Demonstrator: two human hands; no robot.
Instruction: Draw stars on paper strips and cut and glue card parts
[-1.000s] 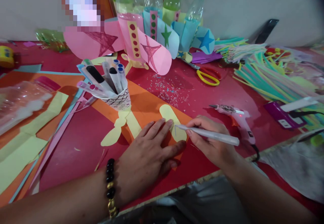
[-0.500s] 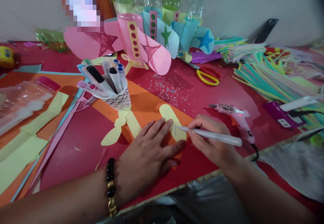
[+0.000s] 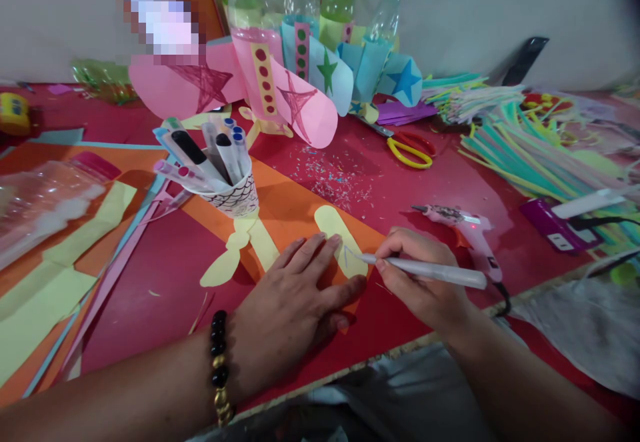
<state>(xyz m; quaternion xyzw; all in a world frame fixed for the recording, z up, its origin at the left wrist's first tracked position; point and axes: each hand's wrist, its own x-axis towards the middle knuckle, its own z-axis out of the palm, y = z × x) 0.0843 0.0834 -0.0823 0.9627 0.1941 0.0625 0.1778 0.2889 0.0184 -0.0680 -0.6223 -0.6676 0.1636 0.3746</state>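
A rounded yellow paper strip (image 3: 329,220) lies on orange paper (image 3: 293,199) and bears a thin drawn line. My left hand (image 3: 300,289) rests flat with its fingers spread, pressing on the strip's left side. A white pen (image 3: 435,271) is pinched in my right hand (image 3: 425,269), its tip touching the strip near the right edge. Left of my hands stands a patterned paper cup (image 3: 235,199) full of markers (image 3: 200,155). Yellow paper cut-outs (image 3: 223,267) lie below the cup.
A glue gun (image 3: 465,225) with a lit red light lies beyond my right hand. Behind are scissors (image 3: 410,151), paper scraps (image 3: 333,175) and bottles dressed in paper (image 3: 257,75). Foam-like strips (image 3: 525,149) pile up at right; a clear plastic bottle (image 3: 45,189) lies at left.
The pen tip has moved a little right and down across the strip, and the drawn line now has a second, slanting stroke. My left hand has stayed in place.
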